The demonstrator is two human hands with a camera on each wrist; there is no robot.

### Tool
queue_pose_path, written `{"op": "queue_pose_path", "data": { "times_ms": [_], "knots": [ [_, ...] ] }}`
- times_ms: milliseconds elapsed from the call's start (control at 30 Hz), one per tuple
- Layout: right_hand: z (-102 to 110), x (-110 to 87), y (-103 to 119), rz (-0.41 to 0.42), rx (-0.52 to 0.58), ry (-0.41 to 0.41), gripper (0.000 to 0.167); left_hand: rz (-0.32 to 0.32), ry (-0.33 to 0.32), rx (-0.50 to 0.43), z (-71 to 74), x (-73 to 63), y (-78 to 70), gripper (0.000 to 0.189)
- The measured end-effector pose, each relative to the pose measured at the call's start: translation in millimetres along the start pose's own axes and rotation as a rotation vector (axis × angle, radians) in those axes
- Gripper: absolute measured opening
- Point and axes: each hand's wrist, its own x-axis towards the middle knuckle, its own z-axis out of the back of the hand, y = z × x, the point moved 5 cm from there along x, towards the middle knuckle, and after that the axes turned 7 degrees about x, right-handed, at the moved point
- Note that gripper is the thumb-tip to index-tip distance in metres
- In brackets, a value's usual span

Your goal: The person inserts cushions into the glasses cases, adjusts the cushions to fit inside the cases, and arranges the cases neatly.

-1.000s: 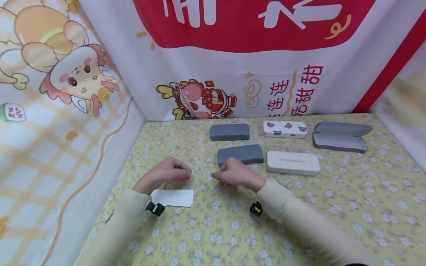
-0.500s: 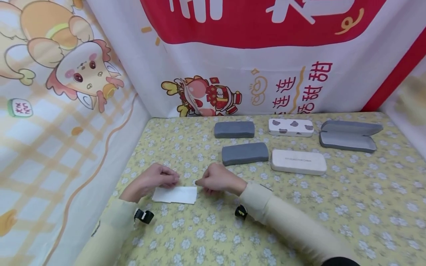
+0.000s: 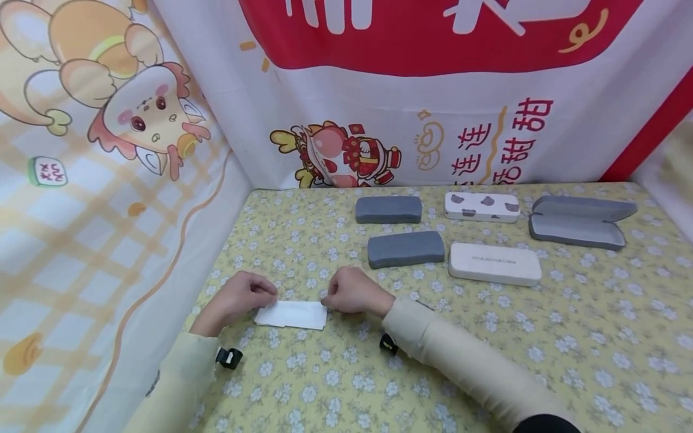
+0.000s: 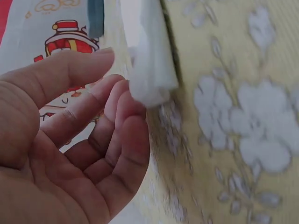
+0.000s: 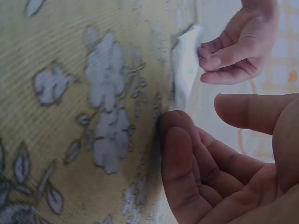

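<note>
A folded white tissue (image 3: 292, 314) lies flat on the flowered tablecloth, its long side running left to right. My left hand (image 3: 238, 297) is at its far left corner; in the left wrist view the loosely bent fingers (image 4: 135, 140) reach the end of the tissue (image 4: 152, 65), with the thumb held apart from them. At the far right corner is my right hand (image 3: 354, 291). The right wrist view shows its bent fingertips (image 5: 178, 144) right at the near end of the tissue (image 5: 185, 65), thumb raised away from the fingers.
Behind my right hand lie two closed grey glasses cases (image 3: 406, 249). Farther right are a white case with grey patches (image 3: 482, 207), a closed cream case (image 3: 495, 263) and an open grey case (image 3: 578, 222). A printed cloth wall (image 3: 189, 108) borders the table's left.
Both hands have moved left and toward my body, from beyond the tissue to its two far corners. The tissue stays in place on the cloth; the head view has shifted slightly.
</note>
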Motion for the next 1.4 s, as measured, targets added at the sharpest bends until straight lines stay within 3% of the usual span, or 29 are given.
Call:
{"op": "queue_pose_path", "data": {
  "times_ms": [100,233,400,700,800,1033,1200,1400],
  "knots": [
    [-3,2.9,-2,0.01,-0.03,-0.005,0.033,0.034,-0.049,0.088,4.2,-1.0,6.4,0.023],
    [-7,6.7,-1,0.022,-0.078,-0.024,0.044,0.087,-0.075,0.138,6.8,-0.3,15.0,0.023],
    [-15,10.4,1,0.003,-0.123,-0.035,0.053,0.101,-0.036,0.125,4.0,0.8,19.0,0.019],
    [-21,12.9,2,-0.036,-0.2,-0.037,0.037,0.1,0.013,0.095,1.6,0.5,15.0,0.017],
    [-21,12.0,0,-0.034,-0.142,-0.037,0.03,0.069,0.033,0.056,1.3,-0.6,13.7,0.014],
    [-12,5.3,-2,-0.007,0.099,-0.096,0.016,-0.003,0.094,-0.174,6.5,-0.2,6.3,0.018],
    [0,2.1,-2,-0.039,0.164,-0.122,0.008,-0.006,0.1,-0.158,8.3,3.1,-1.2,0.021],
    [16,-7.0,-8,-0.073,0.167,-0.083,0.013,-0.043,0.11,-0.109,10.5,4.5,-11.8,0.018]
  ]
}}
